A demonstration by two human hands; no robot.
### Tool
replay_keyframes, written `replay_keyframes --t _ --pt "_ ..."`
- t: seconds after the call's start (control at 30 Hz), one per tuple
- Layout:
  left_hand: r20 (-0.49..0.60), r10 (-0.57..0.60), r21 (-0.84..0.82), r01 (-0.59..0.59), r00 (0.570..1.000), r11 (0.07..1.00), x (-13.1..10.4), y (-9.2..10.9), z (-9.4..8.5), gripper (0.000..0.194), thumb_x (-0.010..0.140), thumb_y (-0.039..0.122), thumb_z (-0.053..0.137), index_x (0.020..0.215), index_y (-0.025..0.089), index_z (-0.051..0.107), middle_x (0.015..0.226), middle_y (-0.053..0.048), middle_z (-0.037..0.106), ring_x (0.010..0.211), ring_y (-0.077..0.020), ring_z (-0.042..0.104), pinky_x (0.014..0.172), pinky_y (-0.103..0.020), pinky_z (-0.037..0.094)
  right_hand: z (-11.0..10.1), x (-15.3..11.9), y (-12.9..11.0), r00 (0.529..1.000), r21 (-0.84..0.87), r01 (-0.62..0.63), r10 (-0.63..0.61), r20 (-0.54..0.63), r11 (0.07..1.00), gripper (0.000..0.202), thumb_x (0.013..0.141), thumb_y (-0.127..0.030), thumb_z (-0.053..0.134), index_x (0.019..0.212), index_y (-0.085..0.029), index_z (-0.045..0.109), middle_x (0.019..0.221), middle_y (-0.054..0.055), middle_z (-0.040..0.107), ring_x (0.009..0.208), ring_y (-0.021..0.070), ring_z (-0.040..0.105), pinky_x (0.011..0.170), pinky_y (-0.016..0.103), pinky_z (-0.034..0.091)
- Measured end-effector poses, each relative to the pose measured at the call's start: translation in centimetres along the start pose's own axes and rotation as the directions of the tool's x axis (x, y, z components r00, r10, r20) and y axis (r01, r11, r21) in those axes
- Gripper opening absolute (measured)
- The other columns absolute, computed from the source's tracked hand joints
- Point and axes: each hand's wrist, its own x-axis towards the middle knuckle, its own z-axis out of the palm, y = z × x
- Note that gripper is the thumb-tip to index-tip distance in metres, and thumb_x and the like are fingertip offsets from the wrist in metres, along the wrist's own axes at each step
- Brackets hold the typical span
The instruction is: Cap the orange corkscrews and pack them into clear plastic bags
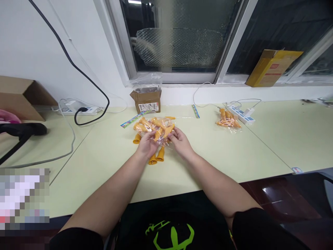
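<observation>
Between my two hands is a clear plastic bag with several yellow-orange plastic pieces inside. My left hand grips its lower left side, thumb on top. On the right side, my right hand pinches the bag between thumb and fingers. Loose yellow-orange plastic pieces with flared ends lie on the table under and around the bag: one piece left of my left hand, and two, including this piece, just below the bag. What each piece is, I cannot tell.
A second bag of orange pieces lies right, beside a power strip. Behind stands a small cardboard box. A patterned strip lies before it. A black cable, a black stand and a larger carton are left.
</observation>
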Motion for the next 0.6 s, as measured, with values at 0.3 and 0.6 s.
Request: replay_keyframes --t 0.3,0.6 --pt "-0.01 -0.039 -0.013 0.039 0.999 0.999 -0.1 0.1 -0.2 0.03 0.084 0.011 0.06 0.11 0.012 0.072 0.107 -0.011 0.079 0.1 -0.0258 0.076 0.091 -0.04 0.062 -1.5 0.0 0.1 0.981 -0.366 0.186 -0.194 0.014 0.912 0.057 0.087 -0.027 0.068 0.144 -0.029 0.062 0.139 0.01 0.057 0.104 0.02 0.062 0.089 0.034 0.061" --pt "0.086 -0.06 0.009 0.059 0.995 0.998 -0.3 -0.3 -0.1 0.028 0.089 0.024 0.06 0.109 0.011 0.074 0.108 -0.015 0.079 0.1 -0.0311 0.076 0.087 -0.044 0.062 -0.3 0.7 -1.1 0.981 0.254 -0.183 0.195 -0.021 0.95 0.045 0.084 -0.017 0.074 0.127 -0.024 0.065 0.094 0.002 0.074 0.081 0.0165 0.071 0.077 0.031 0.065"
